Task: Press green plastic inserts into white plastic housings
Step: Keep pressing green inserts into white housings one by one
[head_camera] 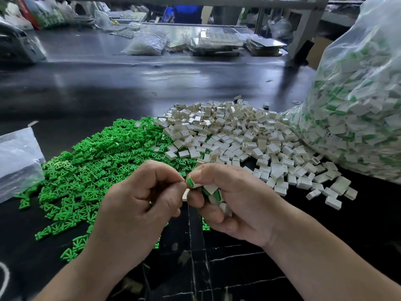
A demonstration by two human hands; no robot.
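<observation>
A black table [108, 88] carries a heap of green inserts [97, 161] touching a heap of white housings [238, 135], beside a full clear bag [358, 105].

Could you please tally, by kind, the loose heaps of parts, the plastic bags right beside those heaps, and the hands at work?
Heap of green inserts: 1
Heap of white housings: 1
Large clear bag of white-and-green parts: 1
Flat clear bag: 1
Hands, left hand and right hand: 2
Total: 6
</observation>
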